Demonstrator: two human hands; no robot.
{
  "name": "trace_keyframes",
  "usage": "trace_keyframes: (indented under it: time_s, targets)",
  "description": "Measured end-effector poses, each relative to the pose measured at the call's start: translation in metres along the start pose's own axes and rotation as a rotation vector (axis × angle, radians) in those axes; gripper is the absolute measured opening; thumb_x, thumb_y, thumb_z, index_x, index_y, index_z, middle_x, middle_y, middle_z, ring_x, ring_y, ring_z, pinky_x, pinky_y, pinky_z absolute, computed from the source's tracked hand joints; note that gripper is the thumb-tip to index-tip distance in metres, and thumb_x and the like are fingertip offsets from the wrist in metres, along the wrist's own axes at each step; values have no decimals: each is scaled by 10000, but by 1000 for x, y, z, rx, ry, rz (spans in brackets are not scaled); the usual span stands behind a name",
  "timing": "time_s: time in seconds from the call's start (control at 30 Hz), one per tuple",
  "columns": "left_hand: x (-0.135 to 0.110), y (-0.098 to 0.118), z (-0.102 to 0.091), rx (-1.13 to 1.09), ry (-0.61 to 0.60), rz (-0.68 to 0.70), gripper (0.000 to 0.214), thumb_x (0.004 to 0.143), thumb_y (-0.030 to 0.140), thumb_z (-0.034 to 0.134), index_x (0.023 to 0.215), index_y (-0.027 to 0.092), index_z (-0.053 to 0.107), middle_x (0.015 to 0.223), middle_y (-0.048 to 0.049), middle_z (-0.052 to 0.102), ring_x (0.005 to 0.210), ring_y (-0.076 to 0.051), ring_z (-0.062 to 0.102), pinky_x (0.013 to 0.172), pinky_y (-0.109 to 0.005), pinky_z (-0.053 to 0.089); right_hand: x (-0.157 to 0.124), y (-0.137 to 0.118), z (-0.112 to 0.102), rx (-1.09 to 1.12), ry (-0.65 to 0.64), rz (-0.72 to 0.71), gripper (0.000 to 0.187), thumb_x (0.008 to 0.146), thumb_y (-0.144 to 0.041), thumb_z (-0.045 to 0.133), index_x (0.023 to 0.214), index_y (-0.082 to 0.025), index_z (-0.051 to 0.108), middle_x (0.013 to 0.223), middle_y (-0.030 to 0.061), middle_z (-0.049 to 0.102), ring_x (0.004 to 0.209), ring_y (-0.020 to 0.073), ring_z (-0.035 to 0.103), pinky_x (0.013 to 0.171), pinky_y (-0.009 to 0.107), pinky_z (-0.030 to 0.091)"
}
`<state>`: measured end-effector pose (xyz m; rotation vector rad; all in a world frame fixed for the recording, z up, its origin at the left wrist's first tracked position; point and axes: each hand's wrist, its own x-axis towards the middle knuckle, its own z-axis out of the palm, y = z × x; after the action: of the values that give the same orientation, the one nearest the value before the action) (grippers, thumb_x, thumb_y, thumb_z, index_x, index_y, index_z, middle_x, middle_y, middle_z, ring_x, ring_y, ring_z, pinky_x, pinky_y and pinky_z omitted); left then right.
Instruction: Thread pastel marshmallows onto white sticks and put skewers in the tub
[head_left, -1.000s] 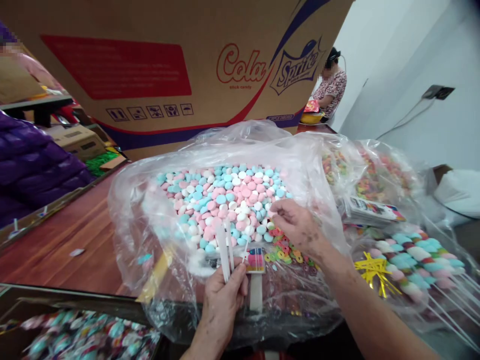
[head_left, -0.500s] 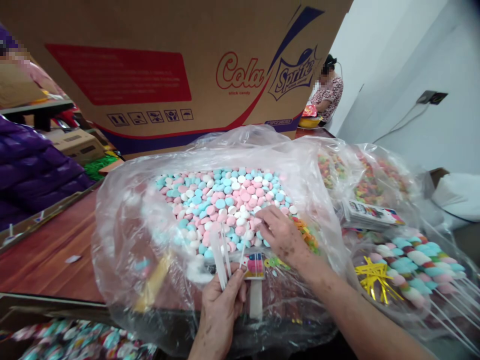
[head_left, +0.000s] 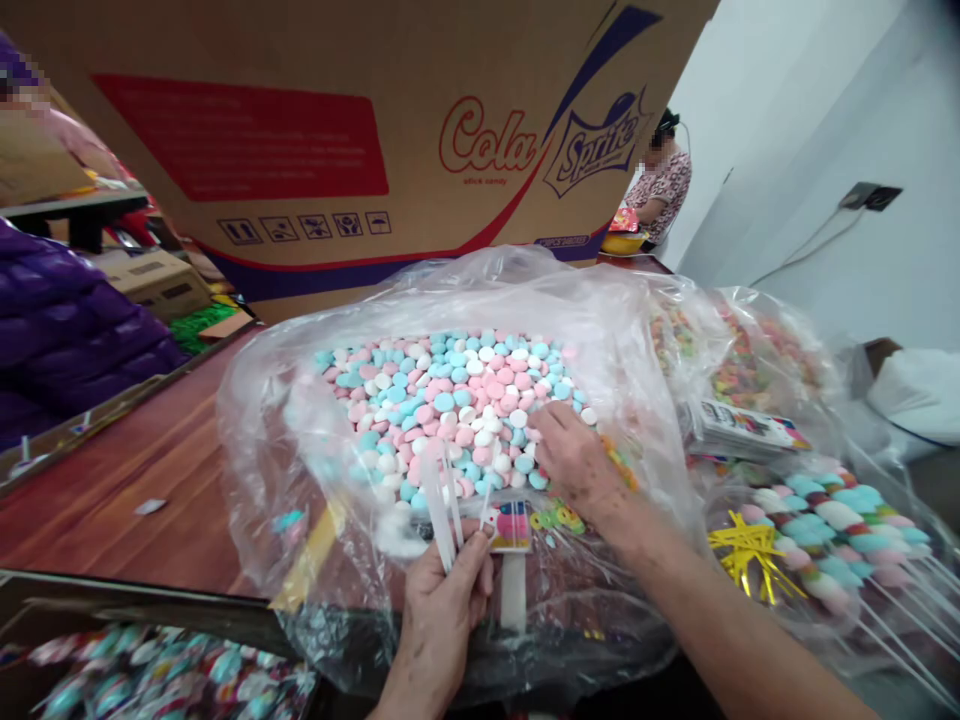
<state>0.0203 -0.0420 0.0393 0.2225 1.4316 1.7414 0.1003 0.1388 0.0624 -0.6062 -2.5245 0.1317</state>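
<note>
A big clear plastic bag (head_left: 300,400) lies open before me, filled with pink, blue and white marshmallow candies (head_left: 442,400). My left hand (head_left: 442,610) grips several white plastic sticks (head_left: 442,495) upright at the bag's near edge, beside a small colourful card (head_left: 511,526). My right hand (head_left: 577,460) reaches into the bag with its fingers pinched together on the candies; what they hold is hidden. Coloured ring candies (head_left: 559,518) lie just under that hand.
A large Cola/Sprite cardboard box (head_left: 360,130) stands behind the bag. Right: more bags of ring candy (head_left: 742,360) and finished marshmallow skewers (head_left: 825,530) with a gold tie. Wrapped candies (head_left: 165,680) fill a tray at lower left. A seated person (head_left: 660,185) works far behind.
My right hand has moved deeper into the bag, from above the ring candies onto the marshmallows, and closed its fingers. The left hand keeps holding the sticks.
</note>
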Motion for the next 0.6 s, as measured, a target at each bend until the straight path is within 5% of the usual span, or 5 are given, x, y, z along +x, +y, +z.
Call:
trace_keyframes:
  time_s: [0.2,0.4,0.6]
  targets:
    - [-2,1,1,2,-1,-10,422,659,511,809,817,145,671,423,74,486,319,-25,283,339,-152,177,-28,0,-9,36,-141,-152,186,855,-46,511,903,-198,606,894,64,633,867,225,570,817,357,466]
    - [-1,0,0,8,1,-15,419,670,504,804,842,145,673,428,74,494,326,-23,284,344,-144,170,-20,19,-28,425,11,375,98,858,-230,550,944,-215,596,782,-7,613,668,148,562,645,263,450]
    - [0,1,1,50,5,-10,429,663,515,804,820,139,669,417,68,490,323,-31,288,334,-149,167,-17,14,-21,418,-119,335,96,830,-193,543,901,-205,606,816,6,636,723,157,587,671,263,434]
